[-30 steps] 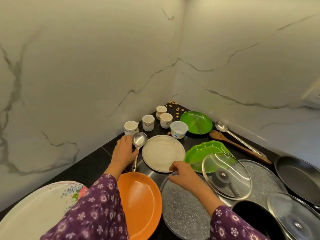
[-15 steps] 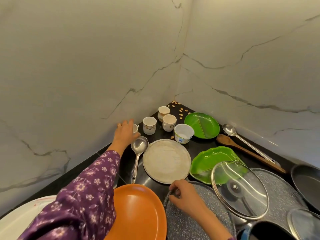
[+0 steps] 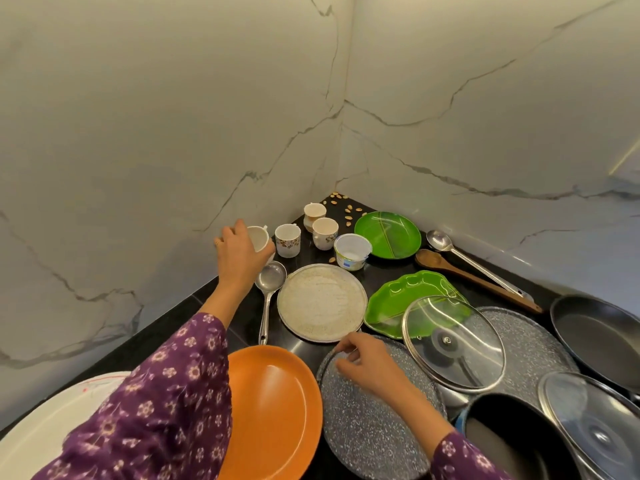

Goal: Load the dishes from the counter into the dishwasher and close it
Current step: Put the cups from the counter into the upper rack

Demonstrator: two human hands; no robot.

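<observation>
Left of the steel plate [image 3: 322, 303], by the wall [image 3: 138, 168], the left hand [image 3: 239, 258] has its fingers curled round a white cup [image 3: 259, 237], which is tipped off upright. Just below the steel plate, the right hand [image 3: 367, 362] pinches the rim of a speckled plate [image 3: 363, 427] between thumb and fingertips.

The loading looks barely begun. Every dish in view sits on the tabletop [image 3: 384, 271]. The dishwasher is out of view, so I cannot tell if it is open or what it holds.

Counted:
- four cups, the held one included, with three cups [image 3: 287, 240] beyond the steel plate
- one white tub [image 3: 352, 251]
- two green plates [image 3: 387, 234] to its right
- one orange plate [image 3: 273, 410] and one white plate [image 3: 52, 427] below and to its left
- two speckled plates
- two glass lids [image 3: 453, 344]
- two ladles [image 3: 272, 282]
- one wooden spoon [image 3: 429, 259]
- one pan [image 3: 602, 337] and one pot [image 3: 502, 438], far to the right

All of this seems left to carry, then the door to close.
</observation>
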